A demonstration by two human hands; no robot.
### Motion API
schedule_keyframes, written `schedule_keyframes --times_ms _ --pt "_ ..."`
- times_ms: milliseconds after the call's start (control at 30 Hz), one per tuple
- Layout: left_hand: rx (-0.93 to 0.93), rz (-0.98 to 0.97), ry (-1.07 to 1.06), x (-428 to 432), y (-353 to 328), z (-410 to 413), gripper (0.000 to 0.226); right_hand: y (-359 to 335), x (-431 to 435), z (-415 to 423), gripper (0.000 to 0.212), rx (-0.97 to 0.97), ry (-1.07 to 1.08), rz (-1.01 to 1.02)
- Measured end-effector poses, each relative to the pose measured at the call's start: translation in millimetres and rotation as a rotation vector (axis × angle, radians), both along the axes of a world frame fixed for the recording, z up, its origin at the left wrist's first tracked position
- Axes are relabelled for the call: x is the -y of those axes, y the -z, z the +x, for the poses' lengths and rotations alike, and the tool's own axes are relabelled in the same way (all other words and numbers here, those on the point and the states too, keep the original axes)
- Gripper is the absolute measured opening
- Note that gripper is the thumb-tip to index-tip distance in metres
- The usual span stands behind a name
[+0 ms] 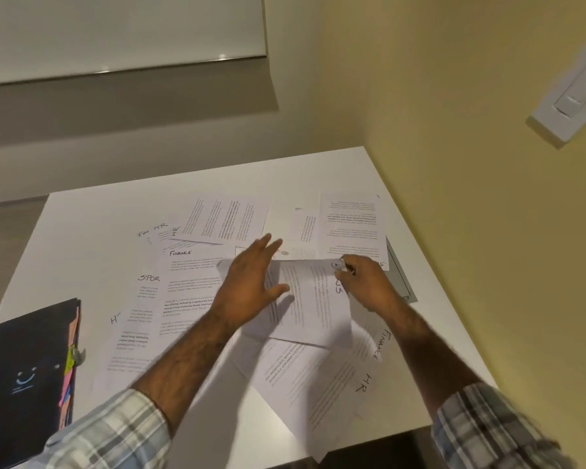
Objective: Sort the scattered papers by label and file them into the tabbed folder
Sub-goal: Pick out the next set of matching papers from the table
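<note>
White table [82,225], set into a wall corner. Papers [230,218] lie loose and overlapping across its middle and toward the right edge. Handwritten labels are readable on several: a FINANCE sheet [190,275] left of centre, an HR sheet [318,377] overhanging the near edge, and others only partly legible.

The tabbed folder [24,367] is black and closed, at the near left corner, with coloured tabs [69,377] showing along its right side. It is well apart from both hands.

The right hand [366,282] pinches the far edge of the centre sheet [308,299], fingers curled at the corner, which is lifted slightly. The sheet's label is partly covered. The left hand [251,282] is spread flat with fingers straight over the sheet's left side and grasps nothing. Whether it presses down or hovers just above I cannot tell — it is blurred.

Handling, as a judgement: single sheets are light and limp, and slide easily on one another and on the smooth top. A corner or edge pinch looks best, with the flat hand pinning the neighbours — otherwise lower sheets are likely to drag along or slip off the near edge.
</note>
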State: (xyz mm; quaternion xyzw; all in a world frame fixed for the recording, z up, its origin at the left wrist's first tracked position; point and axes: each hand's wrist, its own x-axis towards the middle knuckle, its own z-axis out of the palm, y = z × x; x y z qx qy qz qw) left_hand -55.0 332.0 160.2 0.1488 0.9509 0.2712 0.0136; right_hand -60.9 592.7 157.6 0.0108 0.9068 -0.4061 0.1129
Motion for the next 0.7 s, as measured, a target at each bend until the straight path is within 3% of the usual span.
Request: schedule_keyframes --times_ms 100,167,267,400,500,567,633,700 --pt "0.093 0.073 0.007 1 -13 -3 0.08 -31 -1 -6 0.023 -0.047 -0.094 -0.007" --pt "0.25 0.179 0.0 0 -18 -1 0.054 -44 2 -12 0.027 -0.071 -0.109 -0.052" --pt "0.319 0.258 0.001 -3 -14 9 0.011 -48 6 -19 0.008 -0.077 -0.094 -0.147" --pt "0.389 0.36 -0.092 4 3 28 0.03 -47 3 -15 0.009 -0.087 0.004 -0.248" --pt "0.448 0.539 -0.194 16 10 37 0.03 -39 -11 -6 0.013 -0.121 0.317 -0.433" --pt "0.497 0.713 -0.311 21 8 43 0.02 -33 -13 11 0.026 -0.016 0.428 -0.536" --pt "0.567 0.859 -0.407 23 6 50 0.015 -25 -5 33 0.039 0.181 0.346 -0.578" --pt "0.632 1.006 -0.459 27 8 56 0.022 -15 9 52 0.038 0.323 0.23 -0.685"
